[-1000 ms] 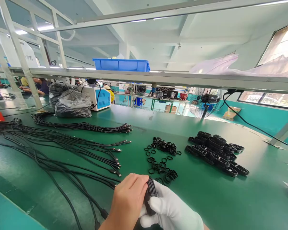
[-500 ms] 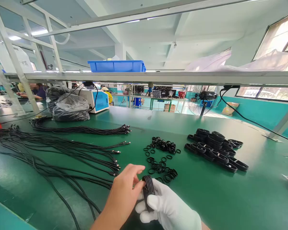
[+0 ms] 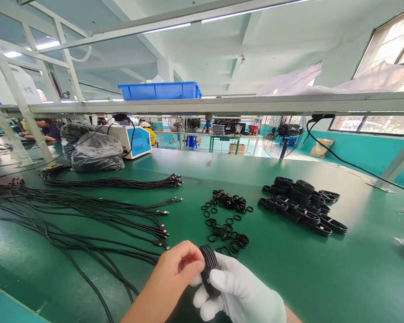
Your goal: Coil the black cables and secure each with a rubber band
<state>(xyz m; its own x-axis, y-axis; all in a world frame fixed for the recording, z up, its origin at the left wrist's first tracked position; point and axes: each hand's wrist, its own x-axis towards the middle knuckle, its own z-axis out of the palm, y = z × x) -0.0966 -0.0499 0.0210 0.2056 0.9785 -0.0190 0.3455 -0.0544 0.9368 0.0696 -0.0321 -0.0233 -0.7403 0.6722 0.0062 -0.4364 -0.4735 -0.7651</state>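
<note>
A black cable wound into a tight coil (image 3: 209, 258) is held upright near the front of the green table. My right hand (image 3: 237, 285), in a white glove, grips the coil from the right, thumb across its front. From the left, my bare left hand (image 3: 178, 267) pinches at the coil's side with thumb and forefinger; the fingertips touch it, and whatever lies between them is hidden. Just beyond the hands lie loose small black rings (image 3: 227, 232), with a denser heap of rings (image 3: 230, 200) behind them.
Long black cables (image 3: 87, 211) with metal plugs spread over the left side, another bundle (image 3: 114, 181) behind. Finished coils (image 3: 299, 202) are stacked at right. A plastic-wrapped bag (image 3: 99, 152) and a white-blue machine (image 3: 134, 139) stand at back left, beneath a shelf (image 3: 229, 106) carrying a blue bin (image 3: 160, 91).
My left thumb and forefinger have closed together at the coil's side, where they were more spread. The right hand keeps its grip, with the coil turned slightly. The view has shifted a little.
</note>
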